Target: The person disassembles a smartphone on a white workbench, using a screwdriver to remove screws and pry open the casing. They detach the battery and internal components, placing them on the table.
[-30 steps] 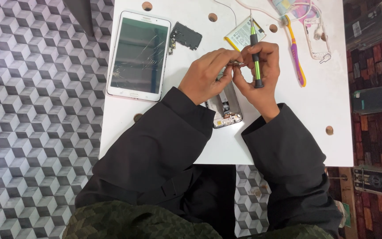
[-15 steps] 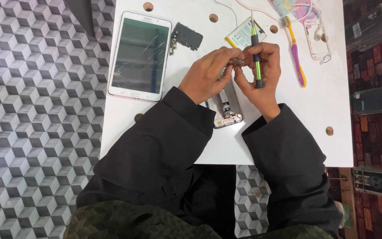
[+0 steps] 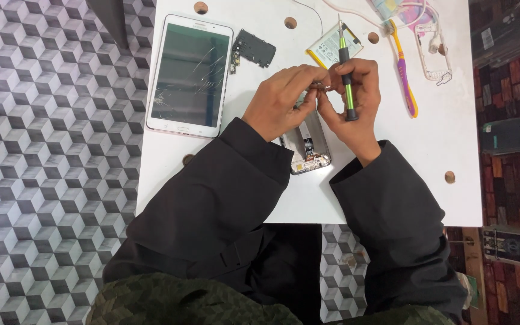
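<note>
Half the opened phone (image 3: 307, 144) under hands.

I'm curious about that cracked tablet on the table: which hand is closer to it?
Left. The left hand is just to the right of the tablet, over an opened phone. The right hand, holding a green screwdriver, is farther right.

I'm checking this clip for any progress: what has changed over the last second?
Almost nothing. The left hand and right hand stay together over the opened phone, the right still holding the green screwdriver upright. The cracked tablet, battery and toothbrush lie as before.
</note>
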